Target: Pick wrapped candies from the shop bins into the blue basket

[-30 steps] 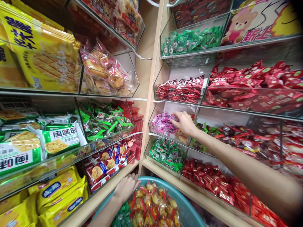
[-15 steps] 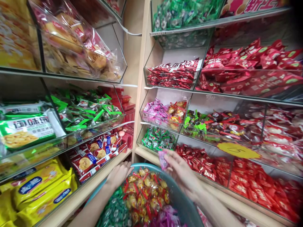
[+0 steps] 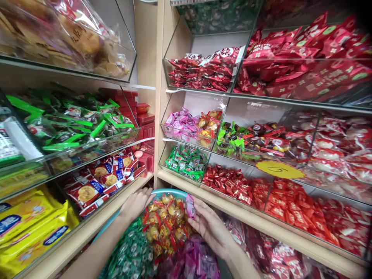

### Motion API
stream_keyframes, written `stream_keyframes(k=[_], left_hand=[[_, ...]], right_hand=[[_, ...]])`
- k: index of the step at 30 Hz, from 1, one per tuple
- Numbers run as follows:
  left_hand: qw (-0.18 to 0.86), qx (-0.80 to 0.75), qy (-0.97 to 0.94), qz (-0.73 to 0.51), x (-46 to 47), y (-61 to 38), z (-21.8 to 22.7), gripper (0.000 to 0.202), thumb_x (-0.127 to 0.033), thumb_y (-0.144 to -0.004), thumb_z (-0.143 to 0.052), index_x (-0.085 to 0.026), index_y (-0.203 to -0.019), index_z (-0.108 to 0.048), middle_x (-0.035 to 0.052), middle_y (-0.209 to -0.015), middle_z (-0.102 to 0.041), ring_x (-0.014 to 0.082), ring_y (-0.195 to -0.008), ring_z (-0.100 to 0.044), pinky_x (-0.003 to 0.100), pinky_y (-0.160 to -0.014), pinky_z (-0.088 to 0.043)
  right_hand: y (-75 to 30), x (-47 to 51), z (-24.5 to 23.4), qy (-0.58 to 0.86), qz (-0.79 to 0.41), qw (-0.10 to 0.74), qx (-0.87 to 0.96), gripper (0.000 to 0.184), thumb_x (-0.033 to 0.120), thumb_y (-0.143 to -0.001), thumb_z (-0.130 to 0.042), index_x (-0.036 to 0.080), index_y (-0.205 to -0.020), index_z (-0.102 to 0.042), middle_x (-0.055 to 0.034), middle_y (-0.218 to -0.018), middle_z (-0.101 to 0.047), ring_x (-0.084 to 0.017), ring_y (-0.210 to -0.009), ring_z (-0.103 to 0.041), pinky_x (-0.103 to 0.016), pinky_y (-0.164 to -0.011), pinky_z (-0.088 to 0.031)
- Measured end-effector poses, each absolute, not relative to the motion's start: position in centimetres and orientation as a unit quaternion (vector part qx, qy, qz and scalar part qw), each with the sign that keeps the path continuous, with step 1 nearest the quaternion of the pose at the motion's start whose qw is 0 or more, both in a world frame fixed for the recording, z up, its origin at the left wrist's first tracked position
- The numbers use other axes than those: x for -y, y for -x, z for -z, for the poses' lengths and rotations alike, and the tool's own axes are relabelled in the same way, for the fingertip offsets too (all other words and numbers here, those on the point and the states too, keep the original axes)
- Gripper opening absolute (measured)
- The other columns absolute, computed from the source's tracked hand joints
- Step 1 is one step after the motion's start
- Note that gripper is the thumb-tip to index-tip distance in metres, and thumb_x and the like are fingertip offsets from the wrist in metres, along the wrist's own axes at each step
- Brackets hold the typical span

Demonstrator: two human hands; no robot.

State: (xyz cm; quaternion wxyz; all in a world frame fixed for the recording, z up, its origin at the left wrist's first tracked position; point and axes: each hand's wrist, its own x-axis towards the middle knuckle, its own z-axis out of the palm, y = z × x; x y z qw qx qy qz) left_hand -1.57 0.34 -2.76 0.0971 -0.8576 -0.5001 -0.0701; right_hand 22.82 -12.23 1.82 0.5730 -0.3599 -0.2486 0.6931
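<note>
My right hand (image 3: pixel 207 223) pinches one purple-wrapped candy (image 3: pixel 191 206) between thumb and fingers, over the right part of a teal basin (image 3: pixel 170 191). The candy stands upright near the far rim. My left hand (image 3: pixel 136 203) is closed over the basin's far left rim, fingertips towards the inside. Inside the basin lie gold candies with red wrapper ends (image 3: pixel 165 228), green-wrapped candies (image 3: pixel 130 252) on the left and purple-wrapped candies (image 3: pixel 192 259) at the near right. My right forearm hides part of the basin's right side.
Clear-fronted shelf bins hold purple candies (image 3: pixel 181 121), green candies (image 3: pixel 186 161), red candies (image 3: pixel 228 180) and red packets (image 3: pixel 206 71). A yellow price tag (image 3: pixel 280 169) hangs on the right. Biscuit packs (image 3: pixel 101 178) and yellow packs (image 3: pixel 37 221) fill the left shelf. A wooden ledge (image 3: pixel 180 180) borders the basin.
My right hand has brought the purple candy from beside the shelf ledge down and inward over the basin. My left hand stays on the rim. The view has shifted right and down.
</note>
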Motion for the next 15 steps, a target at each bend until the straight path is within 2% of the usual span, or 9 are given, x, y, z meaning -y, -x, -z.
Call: stream_keyframes(k=[4,9,11,15], left_hand=[[0.087,0.502,0.857,0.078,-0.2,1.5,2.4,0.044,-0.039,-0.093,-0.027,-0.016,-0.120,-0.054,0.0119,-0.113,-0.064,0.0241,-0.106,-0.060,0.038,-0.087,-0.048],[0.087,0.505,0.855,0.080,0.1,1.4,2.1,0.045,-0.041,-0.093,-0.026,-0.017,-0.119,-0.054,0.0107,-0.112,-0.065,0.0224,-0.103,-0.061,0.036,-0.086,-0.049],[0.092,0.503,0.856,0.078,0.2,1.4,2.0,0.045,-0.040,-0.093,-0.026,-0.017,-0.119,-0.054,0.0109,-0.112,-0.064,0.0227,-0.104,-0.061,0.036,-0.087,-0.049],[0.091,0.505,0.855,0.079,0.3,1.3,1.8,0.044,-0.040,-0.093,-0.028,-0.017,-0.119,-0.054,0.0110,-0.111,-0.065,0.0236,-0.103,-0.061,0.037,-0.085,-0.049]], right_hand=[[-23.2,12.1,-1.0,0.392,-0.655,0.570,0.305,0.044,0.029,-0.071,-0.074,0.024,-0.112,-0.059,0.0012,-0.098,-0.063,-0.009,-0.079,-0.059,-0.025,-0.076,-0.051],[-23.8,11.6,1.0,0.488,-0.492,0.546,0.472,0.047,0.036,-0.071,-0.072,0.021,-0.112,-0.056,-0.0011,-0.091,-0.061,-0.013,-0.081,-0.055,-0.027,-0.075,-0.046],[-23.8,11.9,1.7,0.499,-0.452,0.497,0.548,0.044,0.034,-0.072,-0.069,0.020,-0.112,-0.056,-0.0013,-0.089,-0.060,-0.014,-0.081,-0.054,-0.027,-0.075,-0.045],[-23.4,13.1,1.8,0.473,-0.480,0.330,0.661,0.041,0.029,-0.073,-0.068,0.021,-0.112,-0.058,0.0008,-0.085,-0.060,-0.013,-0.075,-0.054,-0.025,-0.069,-0.043]])
